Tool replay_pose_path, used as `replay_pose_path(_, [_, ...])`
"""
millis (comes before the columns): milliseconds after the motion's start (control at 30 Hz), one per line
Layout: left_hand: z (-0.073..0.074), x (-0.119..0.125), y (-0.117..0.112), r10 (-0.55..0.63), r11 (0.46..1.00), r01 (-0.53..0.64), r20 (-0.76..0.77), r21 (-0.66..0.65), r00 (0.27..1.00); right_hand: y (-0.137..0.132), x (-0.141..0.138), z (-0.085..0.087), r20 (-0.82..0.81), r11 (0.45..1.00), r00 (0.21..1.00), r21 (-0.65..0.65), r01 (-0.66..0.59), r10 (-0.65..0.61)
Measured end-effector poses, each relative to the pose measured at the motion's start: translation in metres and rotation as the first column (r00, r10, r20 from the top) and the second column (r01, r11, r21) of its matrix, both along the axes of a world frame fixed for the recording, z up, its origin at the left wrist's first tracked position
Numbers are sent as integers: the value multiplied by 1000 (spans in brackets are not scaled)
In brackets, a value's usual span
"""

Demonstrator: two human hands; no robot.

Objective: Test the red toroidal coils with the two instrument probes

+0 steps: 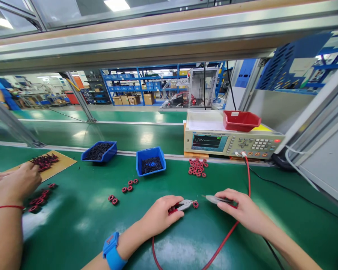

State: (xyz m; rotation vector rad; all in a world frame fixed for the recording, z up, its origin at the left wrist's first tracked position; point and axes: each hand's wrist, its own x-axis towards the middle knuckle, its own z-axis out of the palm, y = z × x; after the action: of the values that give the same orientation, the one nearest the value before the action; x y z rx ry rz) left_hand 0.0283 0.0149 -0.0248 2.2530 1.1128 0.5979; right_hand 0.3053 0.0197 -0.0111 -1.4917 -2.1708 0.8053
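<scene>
On the green bench, seen from the head camera: left hand [160, 216] closing around a red-handled clip [183, 205], its metal tip touching a small red ring [195, 204] lying on the mat. Right hand [239, 210] pinching a second probe [214, 199], tip pointing at the same ring from the other side, just short of it. Red cable [246, 176] running from the right hand up to the tester [232, 144], its screen showing a wave trace; another loop of cable curling under the left wrist beside a blue wristband [112, 251]. Sitting behind the hands: a cluster of red rings [197, 167], a blue bin [150, 160] of dark parts, a second blue bin [99, 151] further left, loose rings [129, 185] between. Red tray [241, 120] resting on top of the tester. At far left, another person's hand [15, 183] reaching over more rings beside a cardboard sheet [59, 163]. Nothing lying between the two probes and the ring.
</scene>
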Motion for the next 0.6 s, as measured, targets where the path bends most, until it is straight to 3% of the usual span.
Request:
replay_pose_path(100, [1, 1, 0, 21, 1000, -21, 10, -21, 1000, -1, 2, 1, 7, 984, 987, -83, -158, 159])
replay_pose_path(167, [0, 1, 0, 21, 1000, -21, 12, -24, 1000, -4, -4, 1, 31, 981, 983, -63, -181, 183])
replay_pose_path(333, [0, 1, 0, 27, 999, -27, 20, -38, 999, -10, -22, -2, 86, 995, 992, 23, -97, 95])
replay_pose_path(600, [-1, 1, 2, 25, 999, -24, 13, -37, 1000, -9, -24, -5, 63, 996, 997, 71, -54, 49])
